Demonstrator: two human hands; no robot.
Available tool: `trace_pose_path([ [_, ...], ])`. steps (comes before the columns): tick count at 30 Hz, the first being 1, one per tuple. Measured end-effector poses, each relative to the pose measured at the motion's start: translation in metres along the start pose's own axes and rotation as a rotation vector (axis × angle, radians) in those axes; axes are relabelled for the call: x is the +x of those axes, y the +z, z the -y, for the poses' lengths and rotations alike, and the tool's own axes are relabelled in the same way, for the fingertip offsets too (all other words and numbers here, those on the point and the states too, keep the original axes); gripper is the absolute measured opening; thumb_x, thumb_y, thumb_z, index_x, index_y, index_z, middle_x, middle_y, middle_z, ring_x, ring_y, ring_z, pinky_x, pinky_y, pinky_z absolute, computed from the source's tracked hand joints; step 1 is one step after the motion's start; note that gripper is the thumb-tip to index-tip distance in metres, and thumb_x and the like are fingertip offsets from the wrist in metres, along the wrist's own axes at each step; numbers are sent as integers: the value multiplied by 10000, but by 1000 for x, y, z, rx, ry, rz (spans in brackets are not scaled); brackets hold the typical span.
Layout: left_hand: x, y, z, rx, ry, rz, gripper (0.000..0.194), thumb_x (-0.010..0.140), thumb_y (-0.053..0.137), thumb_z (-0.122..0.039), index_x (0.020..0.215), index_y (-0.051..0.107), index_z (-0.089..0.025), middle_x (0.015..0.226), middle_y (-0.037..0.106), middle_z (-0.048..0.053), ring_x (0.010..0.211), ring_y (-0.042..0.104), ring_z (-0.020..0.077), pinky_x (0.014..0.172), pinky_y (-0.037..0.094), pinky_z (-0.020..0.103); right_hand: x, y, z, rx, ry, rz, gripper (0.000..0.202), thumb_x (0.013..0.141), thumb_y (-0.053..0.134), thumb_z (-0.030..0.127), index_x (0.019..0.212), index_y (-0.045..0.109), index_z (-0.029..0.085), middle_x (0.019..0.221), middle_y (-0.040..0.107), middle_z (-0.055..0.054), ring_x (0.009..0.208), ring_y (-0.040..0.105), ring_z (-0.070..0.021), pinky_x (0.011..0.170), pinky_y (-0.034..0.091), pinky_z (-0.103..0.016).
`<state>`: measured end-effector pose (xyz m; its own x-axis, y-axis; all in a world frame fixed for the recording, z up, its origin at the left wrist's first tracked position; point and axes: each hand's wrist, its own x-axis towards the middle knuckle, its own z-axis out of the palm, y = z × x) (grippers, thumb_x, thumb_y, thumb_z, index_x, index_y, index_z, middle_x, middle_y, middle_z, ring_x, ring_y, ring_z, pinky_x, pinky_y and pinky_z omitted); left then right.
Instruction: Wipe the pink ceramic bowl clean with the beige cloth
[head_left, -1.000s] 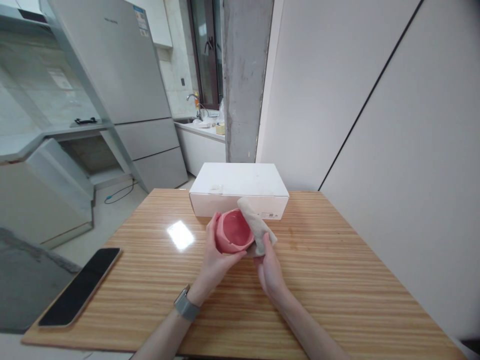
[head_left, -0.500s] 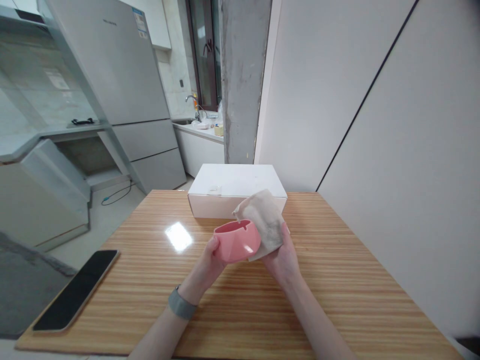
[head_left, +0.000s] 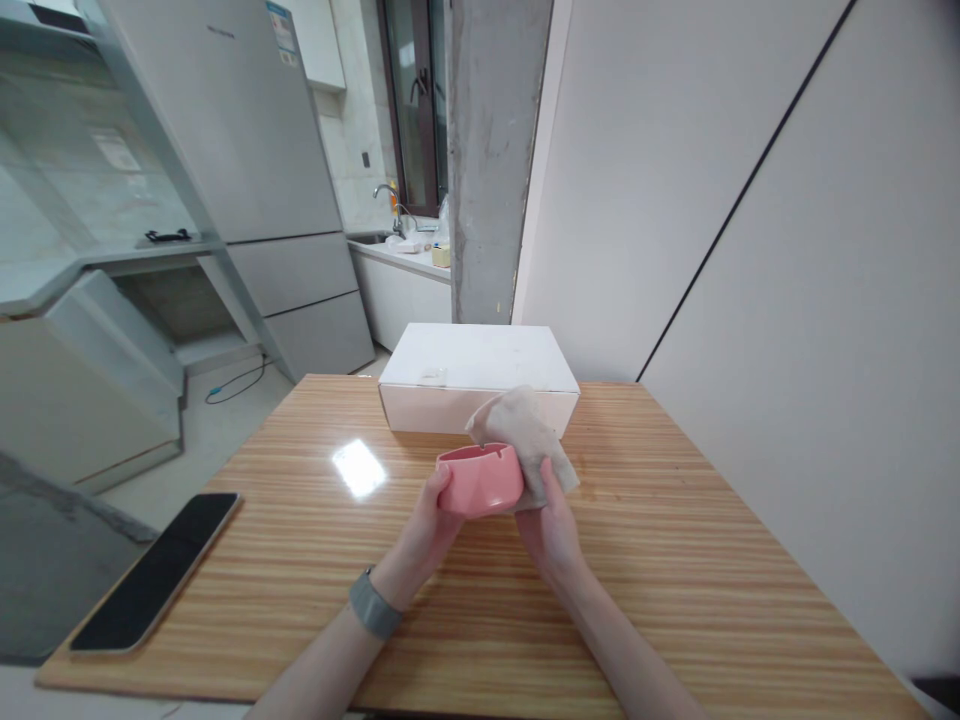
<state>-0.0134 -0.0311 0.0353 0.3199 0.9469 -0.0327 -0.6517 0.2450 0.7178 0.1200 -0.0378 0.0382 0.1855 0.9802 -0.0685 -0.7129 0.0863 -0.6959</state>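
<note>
My left hand (head_left: pixel 433 515) grips a glossy pink ashtray (head_left: pixel 480 484) by its left side, thumb on the near wall. Its open top faces up and away from me, and small notches show in the rim. In my right hand (head_left: pixel 551 520) is a thin beige-grey cloth (head_left: pixel 529 440), pinched under the thumb. The cloth lies against the right side of the ashtray, and part of it sticks up behind the rim. Both hands are above the middle of the wooden table (head_left: pixel 660 560). The fingers under the ashtray are mostly hidden.
A closed white box (head_left: pixel 472 355) stands at the table's far edge, just behind the cloth. On the left lies a dark-screened phone or tablet (head_left: pixel 157 570). Beyond the table are a grey fridge (head_left: pixel 289 210), a sink counter (head_left: pixel 405 280) and a white wall panel (head_left: pixel 675 150).
My right hand and the cloth have shifted left, closer around the ashtray's right side. The ashtray has turned slightly and moved a little to the right with my left hand.
</note>
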Motion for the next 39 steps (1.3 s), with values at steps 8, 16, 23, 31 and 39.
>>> trace_pose_path([
  [8,0,4,-3,7,63,-90,506,854,552,-501,1167,631,-111,1180,683,130,1156,595,304,1041,418,443,-3,-7,-6,-15,57,-83,459,731,718,509,1100,696,237,1150,724,-21,1250,551,-256,1039,472,-416],
  [16,6,-5,-2,71,218,-133,416,829,629,-395,1163,623,-147,1199,661,114,1148,585,274,1003,425,407,-10,-2,-10,-31,51,-118,493,634,792,523,1041,712,258,1156,721,-6,1273,529,-243,1071,446,-398],
  [23,5,-2,-10,-37,59,149,361,894,497,-368,1170,626,-175,1309,593,92,1249,495,259,1067,352,402,1,-1,15,57,2,-108,502,750,698,515,1159,665,225,1197,703,-29,1248,552,-242,1046,463,-404],
  [31,3,-12,-4,224,180,147,707,650,825,-357,1287,559,-204,1330,575,130,1265,478,322,1061,359,418,-2,0,25,118,100,28,472,814,637,518,1139,681,179,1175,711,-78,1240,556,-275,1029,472,-433],
  [39,3,-12,3,155,178,38,739,632,790,-524,1246,577,-172,1185,651,144,1063,612,289,888,490,387,-4,1,15,137,142,8,421,812,669,456,1141,679,194,1169,717,-47,1231,568,-252,1033,476,-398],
])
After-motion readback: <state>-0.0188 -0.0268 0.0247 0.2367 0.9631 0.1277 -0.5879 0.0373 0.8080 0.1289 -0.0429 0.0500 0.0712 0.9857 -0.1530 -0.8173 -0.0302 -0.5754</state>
